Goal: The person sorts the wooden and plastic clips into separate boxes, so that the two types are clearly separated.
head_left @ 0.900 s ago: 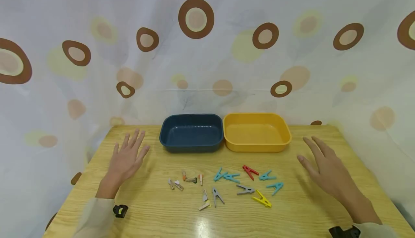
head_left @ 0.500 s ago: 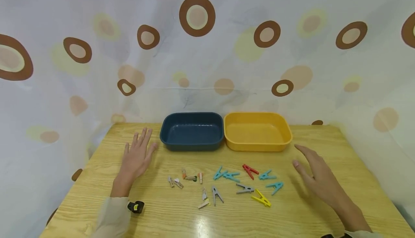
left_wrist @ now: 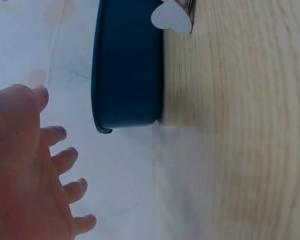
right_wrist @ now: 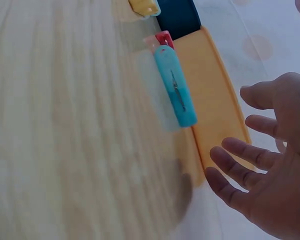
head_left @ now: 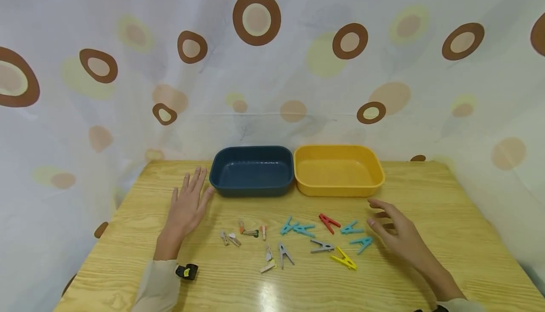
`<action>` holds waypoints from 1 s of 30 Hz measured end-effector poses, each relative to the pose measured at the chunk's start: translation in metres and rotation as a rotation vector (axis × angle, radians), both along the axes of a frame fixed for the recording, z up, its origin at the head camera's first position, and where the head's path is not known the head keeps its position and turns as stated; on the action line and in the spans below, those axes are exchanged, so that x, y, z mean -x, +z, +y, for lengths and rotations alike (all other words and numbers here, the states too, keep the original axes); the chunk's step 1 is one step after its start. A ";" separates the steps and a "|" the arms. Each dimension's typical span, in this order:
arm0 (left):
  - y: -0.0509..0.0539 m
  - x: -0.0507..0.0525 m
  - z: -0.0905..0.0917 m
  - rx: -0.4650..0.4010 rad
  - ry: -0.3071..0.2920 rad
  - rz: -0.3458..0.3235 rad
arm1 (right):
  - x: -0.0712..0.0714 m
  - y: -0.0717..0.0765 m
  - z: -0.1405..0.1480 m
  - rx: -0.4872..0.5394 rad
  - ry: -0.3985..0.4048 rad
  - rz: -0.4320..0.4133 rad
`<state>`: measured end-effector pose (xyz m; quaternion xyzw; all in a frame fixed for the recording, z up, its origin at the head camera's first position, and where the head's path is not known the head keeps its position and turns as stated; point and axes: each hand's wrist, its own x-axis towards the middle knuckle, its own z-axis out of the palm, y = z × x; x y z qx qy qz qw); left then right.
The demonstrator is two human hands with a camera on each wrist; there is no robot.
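Note:
My left hand (head_left: 185,212), fingers spread and holding nothing, is over the table just left of the blue tray (head_left: 252,192). In the left wrist view, this hand (left_wrist: 32,170) appears beside the blue tray (left_wrist: 127,65). My right hand (head_left: 404,238) has loosely bent fingers, holds nothing, and is nearest the light-blue clothespins (head_left: 363,244). The right wrist view shows the hand (right_wrist: 275,165) beside the yellow tray (right_wrist: 210,90) and a light-blue clothespin (right_wrist: 175,87). Red (head_left: 329,223), yellow (head_left: 344,259) and grey (head_left: 322,246) clothespins lie between the hands.
The yellow tray (head_left: 338,192) touches the blue one at the table's back. Several small wooden clips (head_left: 251,233) lie left of centre on the wooden table (head_left: 213,283). Behind stands a white curtain (head_left: 272,80) with brown rings.
Both hands have moved inward: the left to the right, closer to the blue tray, the right leftward, closer to the light-blue clothespins. The right fingers are more bent.

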<state>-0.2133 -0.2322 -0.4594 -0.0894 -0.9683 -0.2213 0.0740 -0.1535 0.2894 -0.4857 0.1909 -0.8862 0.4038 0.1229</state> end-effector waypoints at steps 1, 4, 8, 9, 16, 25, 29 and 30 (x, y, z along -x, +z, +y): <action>-0.001 0.000 0.000 -0.016 -0.006 0.003 | 0.000 0.000 -0.002 0.015 0.013 -0.019; -0.003 0.003 -0.001 -0.065 -0.026 0.007 | 0.000 -0.001 -0.009 0.052 0.039 -0.066; -0.008 0.008 -0.002 -0.104 -0.041 -0.008 | 0.000 -0.003 -0.014 0.055 0.037 -0.094; -0.009 0.010 -0.002 -0.105 -0.042 -0.010 | 0.000 -0.003 -0.015 0.050 0.033 -0.093; -0.014 0.019 0.003 -0.014 -0.045 -0.035 | 0.004 -0.007 -0.014 -0.002 0.026 -0.102; -0.011 0.017 0.006 0.072 -0.029 -0.050 | 0.007 -0.012 -0.012 -0.038 0.037 -0.115; -0.011 0.019 0.006 0.083 -0.031 -0.042 | 0.009 -0.012 -0.012 -0.036 0.045 -0.113; -0.010 0.020 0.007 0.082 -0.033 -0.038 | 0.009 -0.011 -0.012 -0.038 0.045 -0.114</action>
